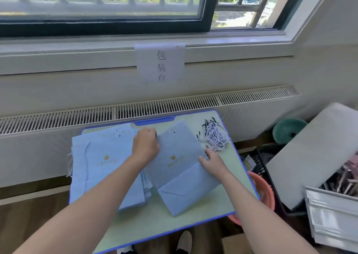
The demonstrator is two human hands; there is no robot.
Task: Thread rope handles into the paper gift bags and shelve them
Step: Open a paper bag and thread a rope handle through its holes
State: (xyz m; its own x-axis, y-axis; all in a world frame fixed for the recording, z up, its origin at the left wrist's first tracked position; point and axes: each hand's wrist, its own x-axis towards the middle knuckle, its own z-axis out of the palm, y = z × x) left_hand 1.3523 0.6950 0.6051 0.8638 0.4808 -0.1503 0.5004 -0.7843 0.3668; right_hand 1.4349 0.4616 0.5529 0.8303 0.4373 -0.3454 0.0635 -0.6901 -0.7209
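The left hand point(145, 143) sits knuckles-up on the top left edge of a flat bag point(180, 164), fingers curled under so I cannot see whether they pinch the paper or only press it. The right hand point(212, 161) lies on the bag's right edge, fingers fairly straight and a little spread; its fingertips reach toward the ropes point(214, 137), and whether one strand is caught between them is too blurred to tell.

The bag is pale blue, lying tilted on the table point(195, 232), with a gold crown and lettering beginning "PRIN"; the rest of the word is smeared. Its folded base points toward me, and two small dark holes show near its far edge. No rope is visible through them.

Just left, partly under the left forearm, lies a stack point(100, 168) of the same blue bags, overhanging the table's left edge. The top one carries the same crown and has a twisted white cord running down its left side; another cord end hangs off the stack's edge.

The ropes make a tangled heap of white twisted cords with black tips at the far right corner of the blue-rimmed table.

A paper sign point(160, 64) with three characters hangs from the sill. A pink basin point(265, 195) peeks from under the table's right side, mostly hidden.
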